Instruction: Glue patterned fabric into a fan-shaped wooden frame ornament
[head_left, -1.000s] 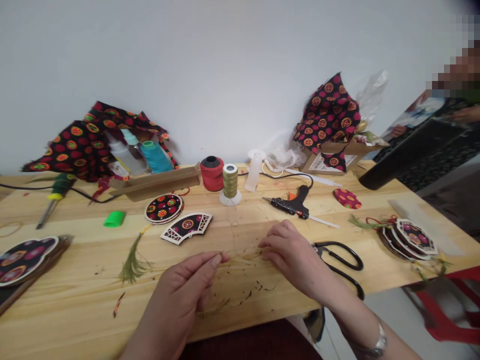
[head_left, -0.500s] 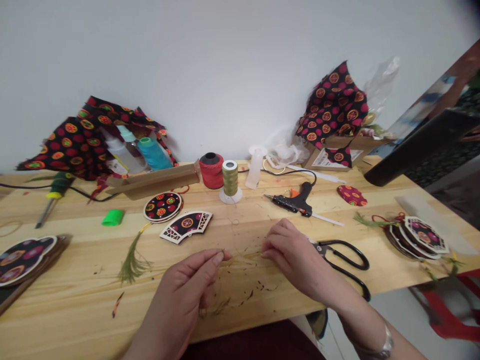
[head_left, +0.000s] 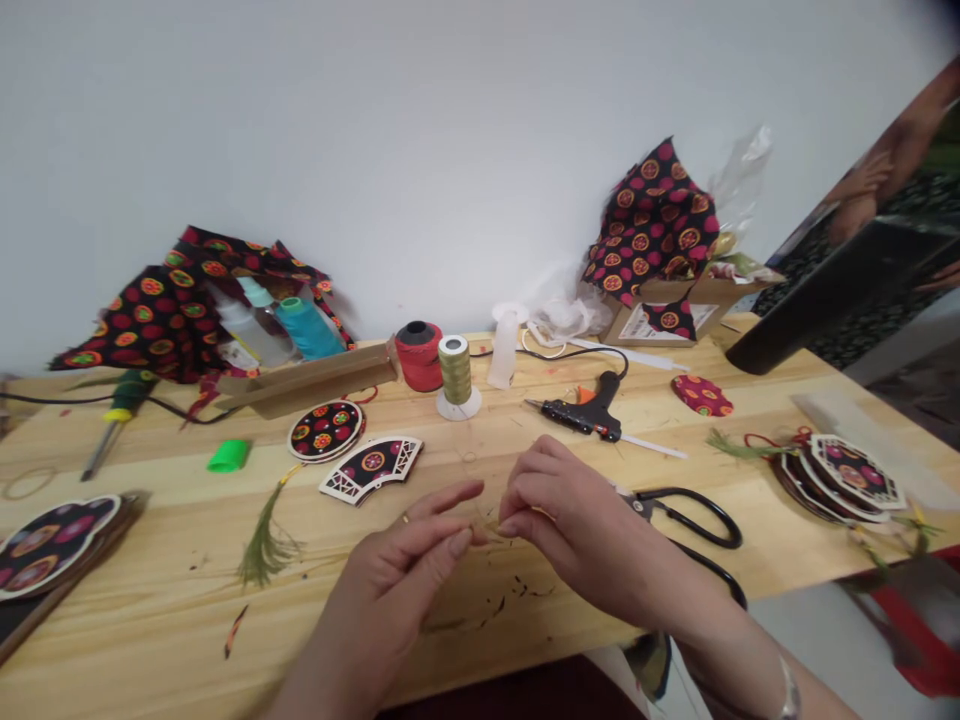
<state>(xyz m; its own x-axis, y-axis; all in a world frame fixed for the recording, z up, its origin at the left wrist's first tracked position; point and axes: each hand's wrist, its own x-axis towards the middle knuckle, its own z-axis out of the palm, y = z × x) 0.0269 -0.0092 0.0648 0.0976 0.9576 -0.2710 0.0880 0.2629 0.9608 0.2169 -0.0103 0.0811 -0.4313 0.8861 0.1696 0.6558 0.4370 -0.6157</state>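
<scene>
My left hand (head_left: pixel 409 575) and my right hand (head_left: pixel 570 520) meet above the wooden table (head_left: pixel 150 590), fingertips almost touching. Both pinch a thin bundle of olive-green thread (head_left: pixel 489 528) between thumb and forefinger; the strands are fine and hard to follow. Straight behind them stands the olive-green thread spool (head_left: pixel 454 375) beside a red spool (head_left: pixel 418 355). Black scissors (head_left: pixel 694 525) lie just right of my right hand.
A black glue gun (head_left: pixel 589 412), a fan-shaped ornament (head_left: pixel 371 465), a round ornament (head_left: pixel 326 430) with a green tassel (head_left: pixel 266 540) and a green cap (head_left: pixel 229 455) lie on the table. Patterned fabric (head_left: pixel 165 300) and bottles stand at the back left. Ornaments (head_left: pixel 836 470) pile at the right; another person's arm (head_left: pixel 885 175) shows far right.
My hands have drawn together: the left rose and moved right, the right shifted left, so the stretch of thread between them has shortened to almost nothing.
</scene>
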